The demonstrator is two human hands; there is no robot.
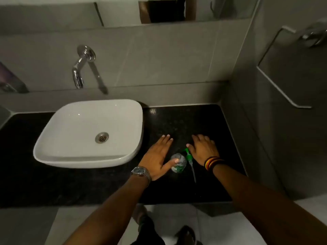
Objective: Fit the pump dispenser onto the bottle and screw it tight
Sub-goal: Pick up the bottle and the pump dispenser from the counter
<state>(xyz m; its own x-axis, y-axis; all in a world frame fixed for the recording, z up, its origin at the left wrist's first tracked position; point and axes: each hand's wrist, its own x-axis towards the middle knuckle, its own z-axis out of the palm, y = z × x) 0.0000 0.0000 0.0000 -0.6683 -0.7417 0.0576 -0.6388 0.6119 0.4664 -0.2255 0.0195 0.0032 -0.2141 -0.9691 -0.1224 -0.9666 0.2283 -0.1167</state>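
Observation:
A small clear bottle (179, 163) with a green label stands on the black counter (177, 124), seen from above. Just right of it the green pump dispenser (188, 156) lies on the counter, its clear tube trailing toward the front edge. My left hand (157, 156) rests flat, palm down, left of the bottle; its thumb tip touches the bottle's top. My right hand (203, 150) lies flat to the right, its thumb beside the pump's green head. Neither hand holds anything.
A white basin (53, 144) sits on the counter's left half under a chrome wall tap (79, 71). A tiled wall bounds the counter at the right, with a chrome rail (276, 85). The counter's front edge runs just below my wrists.

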